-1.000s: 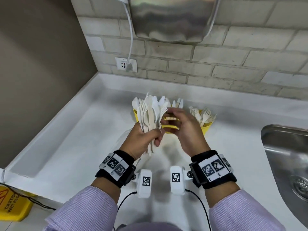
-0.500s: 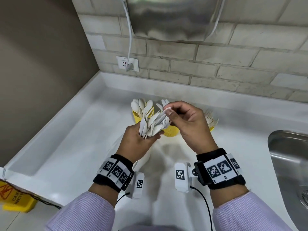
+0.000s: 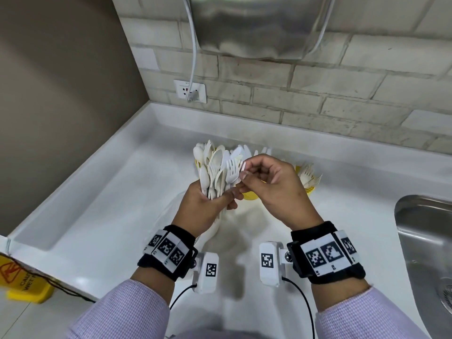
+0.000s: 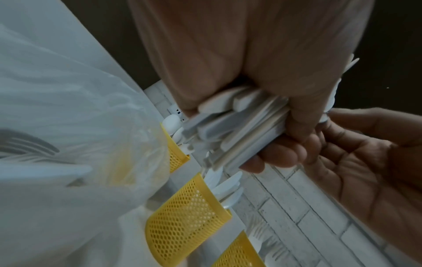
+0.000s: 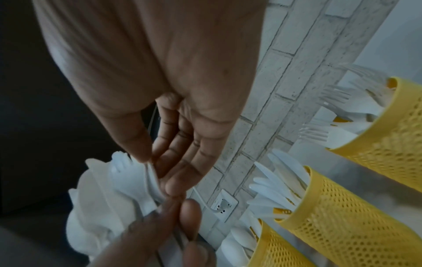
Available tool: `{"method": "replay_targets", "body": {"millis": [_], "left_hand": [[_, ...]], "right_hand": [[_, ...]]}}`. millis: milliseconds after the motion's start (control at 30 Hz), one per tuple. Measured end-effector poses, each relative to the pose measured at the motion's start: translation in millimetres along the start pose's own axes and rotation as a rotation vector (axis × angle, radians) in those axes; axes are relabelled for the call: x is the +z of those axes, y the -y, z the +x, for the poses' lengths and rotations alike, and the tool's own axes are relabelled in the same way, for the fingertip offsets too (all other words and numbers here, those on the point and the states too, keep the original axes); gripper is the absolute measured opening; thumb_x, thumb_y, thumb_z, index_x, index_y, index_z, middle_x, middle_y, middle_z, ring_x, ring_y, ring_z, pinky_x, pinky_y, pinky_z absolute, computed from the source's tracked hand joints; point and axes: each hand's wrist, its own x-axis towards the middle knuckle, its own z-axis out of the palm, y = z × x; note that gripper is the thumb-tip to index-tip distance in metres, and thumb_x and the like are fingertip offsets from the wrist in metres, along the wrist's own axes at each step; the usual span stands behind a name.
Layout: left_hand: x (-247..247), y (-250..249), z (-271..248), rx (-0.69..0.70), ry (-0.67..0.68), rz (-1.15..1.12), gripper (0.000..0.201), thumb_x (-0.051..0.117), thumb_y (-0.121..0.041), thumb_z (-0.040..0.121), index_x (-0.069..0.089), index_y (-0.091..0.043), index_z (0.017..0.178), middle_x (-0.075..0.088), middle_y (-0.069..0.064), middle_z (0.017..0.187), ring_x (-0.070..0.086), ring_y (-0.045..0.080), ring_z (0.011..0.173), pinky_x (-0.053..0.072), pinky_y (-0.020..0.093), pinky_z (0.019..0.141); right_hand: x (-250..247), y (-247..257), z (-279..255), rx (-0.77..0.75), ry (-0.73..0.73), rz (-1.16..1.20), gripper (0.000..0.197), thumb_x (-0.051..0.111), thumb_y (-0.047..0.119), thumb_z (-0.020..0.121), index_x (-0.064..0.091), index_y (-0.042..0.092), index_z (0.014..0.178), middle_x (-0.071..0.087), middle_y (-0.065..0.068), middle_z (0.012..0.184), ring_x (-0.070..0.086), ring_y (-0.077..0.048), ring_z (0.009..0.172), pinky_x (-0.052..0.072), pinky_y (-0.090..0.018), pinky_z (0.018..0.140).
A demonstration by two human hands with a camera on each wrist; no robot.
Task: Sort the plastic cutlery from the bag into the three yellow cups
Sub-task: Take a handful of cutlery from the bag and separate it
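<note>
My left hand (image 3: 227,200) grips a bundle of white plastic cutlery (image 3: 216,172) by the handles, heads up, just in front of the cups. The handle ends (image 4: 237,130) stick out below my fist. My right hand (image 3: 242,173) pinches one white piece (image 5: 152,178) at the bundle's right edge between thumb and fingers; I cannot tell its type. Three yellow mesh cups stand behind: the left cup (image 3: 197,163) holds spoons, the middle cup (image 3: 250,195) knives, the right cup (image 3: 310,189) forks. The clear plastic bag (image 4: 68,144) lies under my left wrist.
The white counter (image 3: 110,216) has a raised rim at the left and the back. A steel sink (image 3: 425,241) is set in at the right. On the brick wall are a socket (image 3: 189,90) with a plugged cable and a metal dryer (image 3: 256,25) above.
My right hand left the middle cup and came to the top of the bundle, where it now pinches one piece. My left hand tilted the bundle slightly right. The view shifted.
</note>
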Motion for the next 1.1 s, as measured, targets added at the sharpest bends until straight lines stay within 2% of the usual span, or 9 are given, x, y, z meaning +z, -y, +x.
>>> {"method": "replay_targets", "body": {"millis": [133, 267, 400, 467, 600, 733, 833, 967, 1100], "left_hand": [[3, -4, -3, -0.022, 0.006, -0.043, 0.015, 0.065, 0.001, 0.097, 0.068, 0.015, 0.102, 0.073, 0.01, 0.077, 0.067, 0.012, 0.061, 0.05, 0.016, 0.055], [4, -7, -1, -0.037, -0.011, -0.075, 0.01, 0.066, -0.003, 0.097, 0.068, 0.005, 0.102, 0.077, 0.018, 0.093, 0.068, 0.021, 0.066, 0.057, 0.027, 0.063], [2, -7, 0, -0.076, -0.03, -0.108, 0.006, 0.063, 0.0, 0.098, 0.067, -0.005, 0.098, 0.073, 0.021, 0.086, 0.065, 0.025, 0.065, 0.056, 0.031, 0.064], [2, -6, 0, -0.085, -0.032, -0.113, 0.008, 0.063, 0.001, 0.098, 0.067, -0.005, 0.097, 0.071, 0.018, 0.083, 0.064, 0.026, 0.065, 0.055, 0.033, 0.065], [7, -7, 1, -0.093, -0.04, -0.12, 0.005, 0.063, 0.0, 0.098, 0.067, -0.003, 0.097, 0.07, 0.016, 0.081, 0.063, 0.025, 0.064, 0.055, 0.03, 0.063], [11, -8, 3, -0.079, -0.017, -0.086, 0.007, 0.064, -0.002, 0.098, 0.066, 0.005, 0.097, 0.07, 0.013, 0.077, 0.063, 0.022, 0.061, 0.056, 0.032, 0.062], [11, -9, 4, -0.052, -0.001, -0.055, 0.008, 0.064, -0.003, 0.098, 0.067, 0.004, 0.096, 0.069, 0.013, 0.075, 0.064, 0.025, 0.061, 0.056, 0.037, 0.062], [9, -8, 5, -0.046, -0.011, -0.038, 0.009, 0.063, -0.004, 0.099, 0.069, 0.003, 0.1, 0.068, 0.015, 0.077, 0.064, 0.025, 0.061, 0.056, 0.036, 0.062], [8, -8, 3, -0.042, 0.012, -0.064, 0.013, 0.065, -0.009, 0.099, 0.07, 0.002, 0.103, 0.072, 0.015, 0.081, 0.069, 0.026, 0.068, 0.059, 0.037, 0.066]], "right_hand": [[1, 0, -2, 0.01, -0.072, 0.056, 0.013, 0.064, -0.001, 0.096, 0.067, 0.01, 0.093, 0.068, -0.001, 0.084, 0.068, -0.024, 0.078, 0.057, -0.032, 0.074], [3, 5, 1, 0.097, -0.256, 0.481, 0.012, 0.044, 0.016, 0.108, 0.055, 0.018, 0.106, 0.07, -0.012, 0.1, 0.07, -0.031, 0.096, 0.057, -0.052, 0.086], [-4, 9, 5, 0.145, -0.419, 0.831, 0.016, 0.036, 0.03, 0.111, 0.051, 0.029, 0.105, 0.057, -0.005, 0.075, 0.059, -0.025, 0.066, 0.055, -0.048, 0.076], [-6, 8, 6, 0.139, -0.49, 0.745, 0.025, 0.032, 0.036, 0.111, 0.054, 0.024, 0.108, 0.049, -0.003, 0.068, 0.044, -0.019, 0.057, 0.042, -0.031, 0.06], [7, 7, 4, 0.087, -0.405, 0.455, 0.045, 0.044, 0.052, 0.102, 0.063, 0.012, 0.098, 0.055, -0.003, 0.073, 0.042, -0.014, 0.057, 0.034, -0.029, 0.055], [18, 13, -3, 0.039, -0.269, 0.107, 0.007, 0.065, 0.011, 0.098, 0.067, 0.005, 0.096, 0.063, 0.013, 0.067, 0.05, -0.002, 0.049, 0.042, -0.022, 0.056], [18, 15, -4, 0.041, -0.194, 0.048, 0.009, 0.063, -0.001, 0.096, 0.062, -0.004, 0.105, 0.064, 0.001, 0.071, 0.051, -0.004, 0.045, 0.046, -0.019, 0.048], [19, 11, 0, 0.105, -0.095, -0.07, 0.008, 0.063, 0.012, 0.098, 0.062, 0.007, 0.092, 0.059, 0.002, 0.059, 0.054, -0.018, 0.046, 0.047, -0.031, 0.051], [22, 8, 1, 0.186, -0.11, 0.19, 0.008, 0.052, 0.005, 0.104, 0.053, 0.006, 0.096, 0.045, -0.012, 0.064, 0.042, -0.013, 0.045, 0.042, -0.026, 0.044]]}}
